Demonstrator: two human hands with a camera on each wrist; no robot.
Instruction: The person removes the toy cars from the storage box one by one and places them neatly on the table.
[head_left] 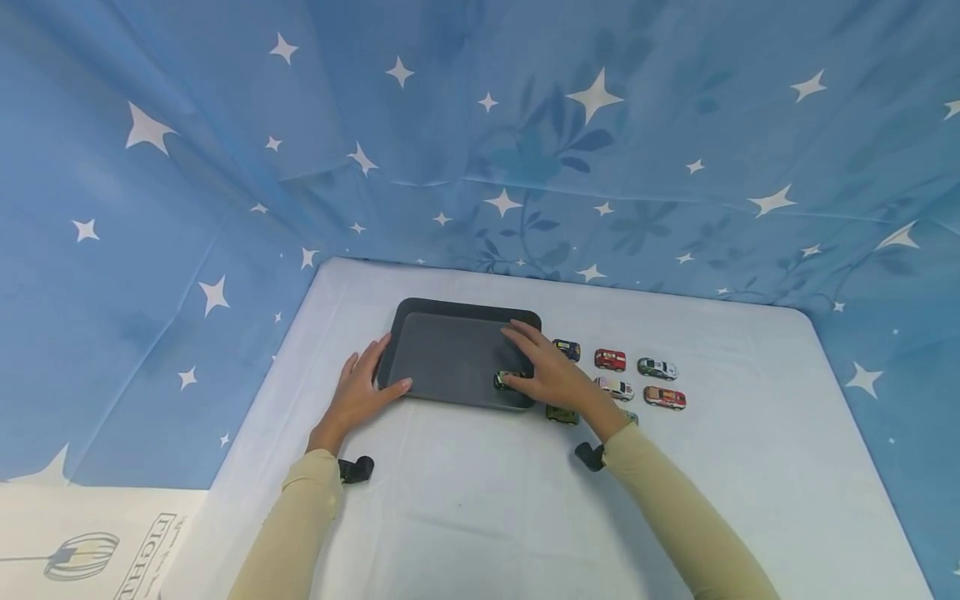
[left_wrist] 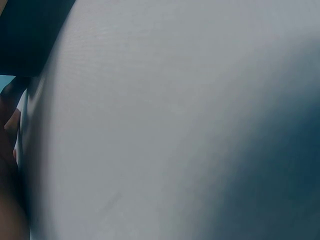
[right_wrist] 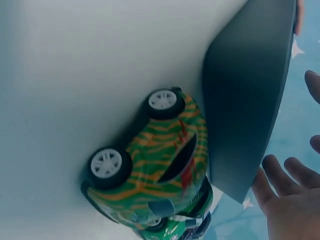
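Observation:
A dark grey tray (head_left: 450,354) lies on the white table. Along its left rim rest the fingers of my left hand (head_left: 358,400), with the thumb at the near left corner. My right hand (head_left: 558,379) reaches over the tray's right end, fingers spread. Its thumb is by a small dark toy car (head_left: 507,381) inside the tray; no grip on the car shows. In the right wrist view, a green toy car with orange stripes (right_wrist: 155,155) stands outside the tray wall (right_wrist: 245,95), partly covering another green car (right_wrist: 172,227).
Right of the tray stand several toy cars, among them a red one (head_left: 610,360), a silver one (head_left: 657,368), a red-orange one (head_left: 664,397) and a green one (head_left: 562,415). My right forearm partly covers some. A blue star-patterned curtain (head_left: 450,150) hangs behind the table.

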